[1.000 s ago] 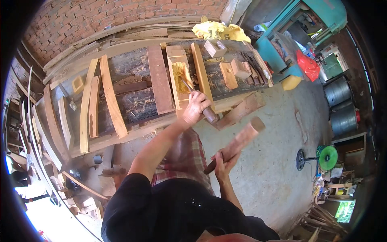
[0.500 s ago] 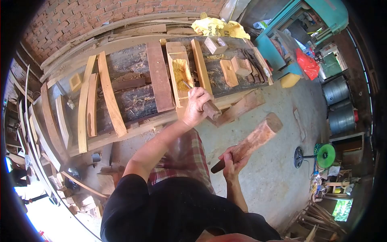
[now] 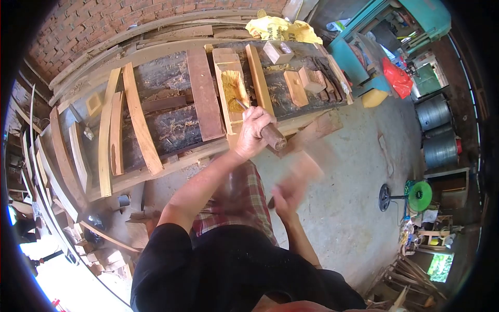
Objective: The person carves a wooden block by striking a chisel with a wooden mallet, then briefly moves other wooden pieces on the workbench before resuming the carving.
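My left hand [image 3: 253,131] is wrapped round a chisel, whose thick wooden handle [image 3: 273,137] sticks out toward the lower right. The chisel's metal blade [image 3: 240,104] points into a rough yellow hollow in a wooden block [image 3: 226,65] on the workbench. To the right and lower, my right hand [image 3: 286,200] grips a wooden mallet [image 3: 305,169], blurred by motion. The mallet's head is below and right of the chisel handle, apart from it. A reddish-brown board [image 3: 204,99] and a narrow light board [image 3: 260,80] lie on either side of the hollowed block.
Curved wooden strips [image 3: 139,119] lie across the bench's left part. Small wood blocks [image 3: 312,80] and a yellow bag [image 3: 280,30] are at its right and back. A teal machine [image 3: 353,60] stands beyond, with a green fan [image 3: 419,195] on the right.
The mallet and my right hand have moved left and toward the chisel handle, and the mallet is now blurred. My left hand still holds the chisel in the hollow. The view has shifted slightly.
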Action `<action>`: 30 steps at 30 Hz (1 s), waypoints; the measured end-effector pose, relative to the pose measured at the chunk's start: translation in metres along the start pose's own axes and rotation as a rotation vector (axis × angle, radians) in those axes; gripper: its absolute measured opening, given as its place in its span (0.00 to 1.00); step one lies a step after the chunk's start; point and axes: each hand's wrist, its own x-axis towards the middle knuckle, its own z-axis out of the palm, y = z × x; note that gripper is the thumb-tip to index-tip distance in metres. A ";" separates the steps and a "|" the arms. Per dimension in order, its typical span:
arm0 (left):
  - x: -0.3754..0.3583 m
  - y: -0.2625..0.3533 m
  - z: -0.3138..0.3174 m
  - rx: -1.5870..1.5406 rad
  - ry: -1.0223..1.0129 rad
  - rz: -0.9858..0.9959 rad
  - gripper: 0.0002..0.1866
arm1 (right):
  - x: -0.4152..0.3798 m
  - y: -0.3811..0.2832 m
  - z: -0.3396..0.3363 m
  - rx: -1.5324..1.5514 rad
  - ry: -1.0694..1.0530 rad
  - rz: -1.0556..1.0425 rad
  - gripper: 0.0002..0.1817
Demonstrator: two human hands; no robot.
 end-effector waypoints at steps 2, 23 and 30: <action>-0.003 -0.001 -0.002 0.012 0.008 0.042 0.14 | 0.005 -0.033 0.010 0.203 0.050 0.292 0.09; 0.000 0.001 -0.006 0.060 -0.093 0.061 0.20 | -0.027 0.006 -0.013 0.250 -0.019 0.212 0.34; -0.006 -0.009 -0.002 0.038 -0.077 0.022 0.20 | 0.000 -0.039 -0.026 0.446 0.050 0.321 0.27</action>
